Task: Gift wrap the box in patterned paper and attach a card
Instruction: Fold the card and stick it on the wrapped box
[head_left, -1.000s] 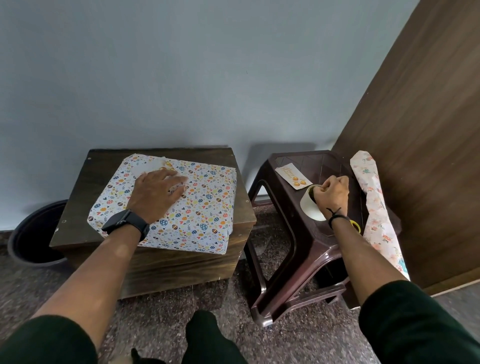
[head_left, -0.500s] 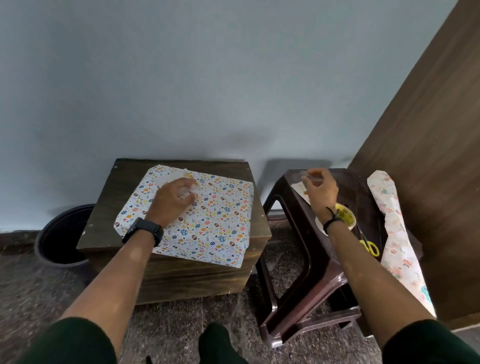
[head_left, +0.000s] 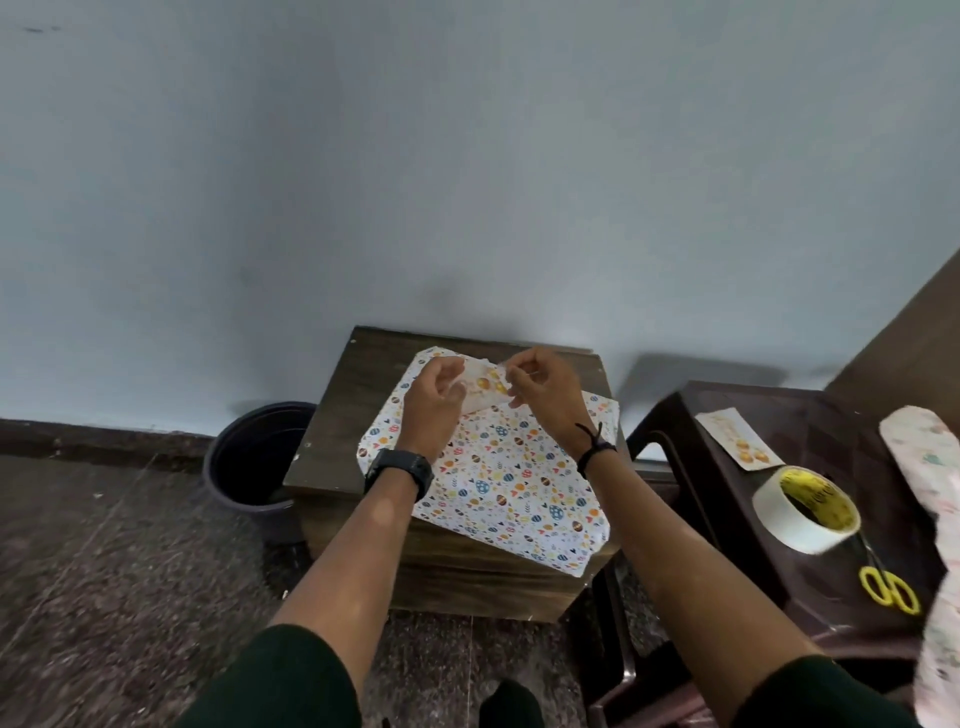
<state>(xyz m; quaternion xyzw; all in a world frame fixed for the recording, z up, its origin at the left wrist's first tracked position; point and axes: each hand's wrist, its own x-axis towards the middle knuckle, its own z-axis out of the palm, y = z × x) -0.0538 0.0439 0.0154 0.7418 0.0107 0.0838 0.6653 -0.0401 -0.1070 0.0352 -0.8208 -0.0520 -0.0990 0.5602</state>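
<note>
A: Head view — where is the wrapped box (head_left: 511, 480)?
B: Flat on the wooden table (head_left: 337, 415). A card (head_left: 480, 392) lies at its far edge.
A: The hands?
B: Left hand (head_left: 434, 397) and right hand (head_left: 543, 387) pinch the card's ends; tape roll (head_left: 805, 512) sits on the stool (head_left: 831, 587).

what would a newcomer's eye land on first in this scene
Most likely the flat box wrapped in white paper with small colourful egg prints, lying on a dark wooden table against the pale wall. At its far edge the left hand and right hand hold a small pale card with orange shapes. To the right, a white tape roll with a yellow core and yellow-handled scissors sit on a dark brown plastic stool.
</note>
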